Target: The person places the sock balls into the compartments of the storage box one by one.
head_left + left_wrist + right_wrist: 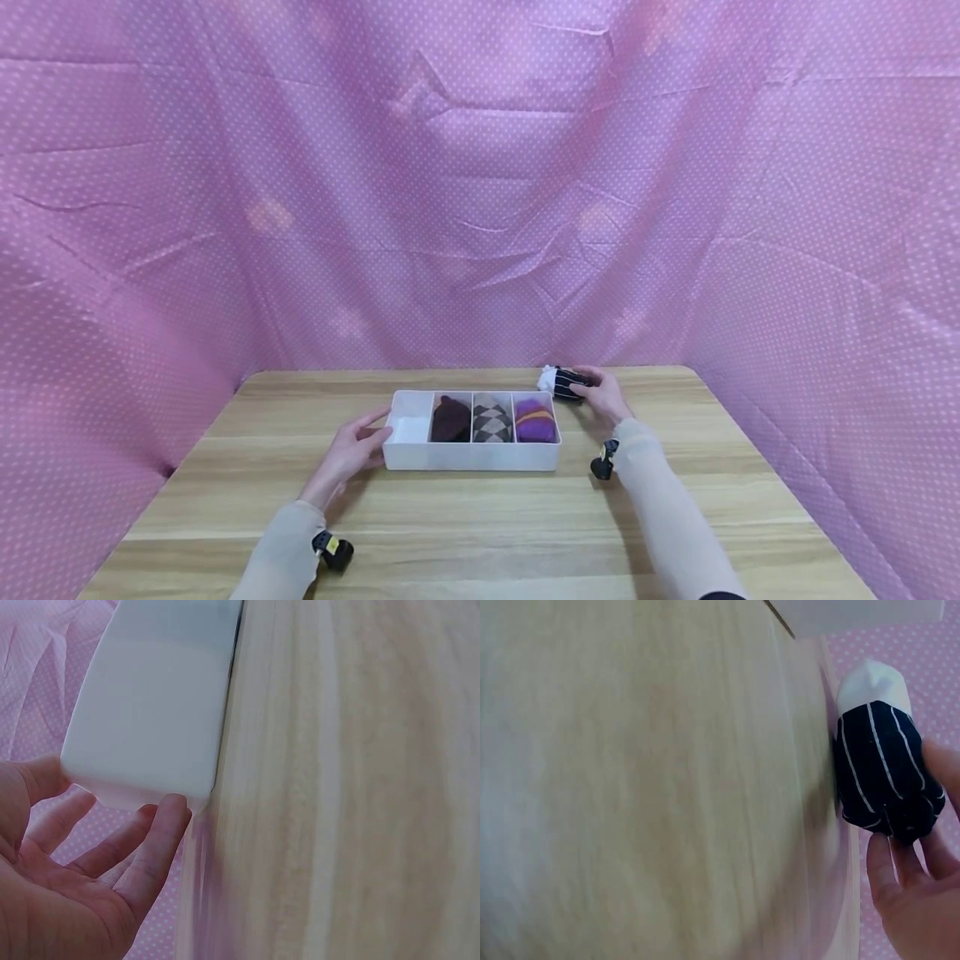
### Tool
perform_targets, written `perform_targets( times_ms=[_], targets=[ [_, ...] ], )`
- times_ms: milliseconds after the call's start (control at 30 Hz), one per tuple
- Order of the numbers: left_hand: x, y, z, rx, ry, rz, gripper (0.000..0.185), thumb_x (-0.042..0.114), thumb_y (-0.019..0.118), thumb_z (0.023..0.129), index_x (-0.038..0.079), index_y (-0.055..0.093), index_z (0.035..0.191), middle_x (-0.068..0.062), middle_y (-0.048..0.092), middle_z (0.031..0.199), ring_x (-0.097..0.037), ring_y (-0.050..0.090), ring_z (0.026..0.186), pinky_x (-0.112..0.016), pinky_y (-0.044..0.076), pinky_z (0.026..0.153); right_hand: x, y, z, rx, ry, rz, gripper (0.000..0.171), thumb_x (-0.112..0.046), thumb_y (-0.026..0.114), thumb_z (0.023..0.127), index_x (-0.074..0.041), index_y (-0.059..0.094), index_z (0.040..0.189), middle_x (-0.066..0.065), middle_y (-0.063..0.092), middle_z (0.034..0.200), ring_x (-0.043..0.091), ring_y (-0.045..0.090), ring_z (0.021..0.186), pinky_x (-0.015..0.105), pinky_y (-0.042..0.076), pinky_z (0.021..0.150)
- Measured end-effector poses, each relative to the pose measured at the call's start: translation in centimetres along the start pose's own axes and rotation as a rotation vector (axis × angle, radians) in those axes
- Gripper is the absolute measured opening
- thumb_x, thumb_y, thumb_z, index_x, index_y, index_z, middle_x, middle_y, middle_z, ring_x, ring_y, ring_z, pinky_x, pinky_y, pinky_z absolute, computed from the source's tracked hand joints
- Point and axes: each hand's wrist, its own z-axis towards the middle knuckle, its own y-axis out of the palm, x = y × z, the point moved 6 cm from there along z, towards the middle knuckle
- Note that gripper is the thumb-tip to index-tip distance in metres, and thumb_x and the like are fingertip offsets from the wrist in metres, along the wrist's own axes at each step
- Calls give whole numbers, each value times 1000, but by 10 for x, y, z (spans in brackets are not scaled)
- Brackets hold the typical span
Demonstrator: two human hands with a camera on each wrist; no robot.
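Observation:
A white divided box (471, 457) stands on the table, its compartments side by side. My left hand (358, 446) is at the box's left end, fingers fairly straight; in the left wrist view, the left fingertips (174, 802) rest against the end wall of the white box (150, 712). Behind the box's right end, my right hand (602, 396) holds a rolled sock (566, 384), black with thin white stripes and a white end. In the right wrist view, thumb and fingers of the right hand (922, 892) close round the dark end of the rolled sock (881, 757).
Within the box, the left compartment (410, 429) shows its white floor. The others hold a dark brown rolled sock (451, 421), a grey-and-beige argyle one (492, 423) and a purple one with an orange stripe (535, 423). Pink dotted cloth (480, 208) hangs behind the wooden table (480, 533).

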Motion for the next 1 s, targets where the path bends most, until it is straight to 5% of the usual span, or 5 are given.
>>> perform_targets(
  times_ms=[167,367,567,833,1000],
  targets=[
    [0,-1,-1,3,-3,11,56,22,59,99,16,40,150,-31,48,140,-35,64,111,-41,60,89,5,1,1,26,34,-7,44,-2,68,88,-1,59,132,26,57,134,36,56,121,40,50,104],
    [0,0,0,3,2,11,55,22,59,99,16,39,151,-31,48,139,-36,64,112,-42,60,90,13,6,-1,-50,84,-9,59,-9,69,86,-4,49,142,28,46,144,44,46,131,52,42,112],
    [0,0,-1,-1,9,4,55,21,58,99,15,38,151,-31,48,139,-34,64,111,-42,60,89,15,16,-8,-195,102,-39,78,-24,74,86,-18,34,152,23,29,156,43,39,136,34,54,77],
    [-1,0,-2,-7,5,-2,55,21,57,100,15,38,151,-31,48,140,-32,65,108,-42,60,89,6,21,-14,-292,50,-106,88,-16,70,85,-27,20,157,25,24,157,26,58,88,33,58,59],
    [0,0,-3,-3,10,1,55,21,58,99,15,39,151,-32,48,139,-32,65,108,-43,60,89,8,22,-15,-303,54,-61,82,-9,66,88,-23,24,157,24,29,154,27,61,97,32,59,62]
  ],
)
